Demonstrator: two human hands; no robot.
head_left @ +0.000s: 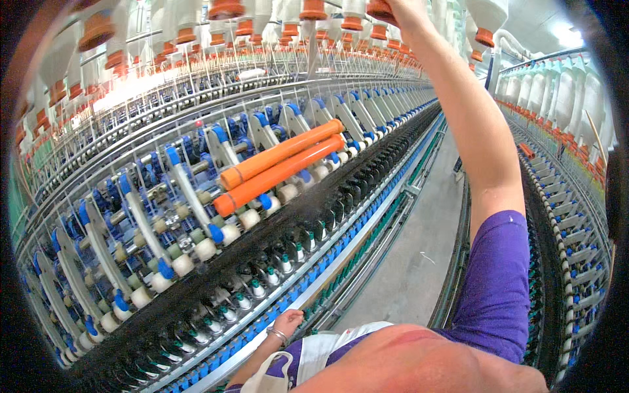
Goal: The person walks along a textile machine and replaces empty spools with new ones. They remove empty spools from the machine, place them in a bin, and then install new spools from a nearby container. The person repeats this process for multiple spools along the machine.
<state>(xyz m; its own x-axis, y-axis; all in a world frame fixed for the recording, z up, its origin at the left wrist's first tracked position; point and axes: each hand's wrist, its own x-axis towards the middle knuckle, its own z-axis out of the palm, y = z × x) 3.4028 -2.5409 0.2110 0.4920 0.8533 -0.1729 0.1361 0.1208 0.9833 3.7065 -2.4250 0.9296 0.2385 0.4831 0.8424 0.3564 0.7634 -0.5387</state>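
My right arm stretches up to the top edge. There my right hand [405, 12] is closed at the orange lower end of a hanging white roving bobbin [381, 11]; its fingers are partly cut off by the frame. Low down, beside the spindle rail of the spinning frame [262, 337], my left hand [288, 321] has its fingers curled, with nothing visible in them. Two orange tubes, an upper one [282, 154] and a lower one [278, 175], lie side by side across the grey and blue drafting arms [187, 196], apart from both hands.
More white bobbins with orange ends [313, 9] hang in rows overhead. Green-and-white spindles [257, 287] line the near machine's lower side. A grey floor aisle [400, 275] runs between it and a second spinning frame [563, 216] on the right, which carries white bobbins [567, 92].
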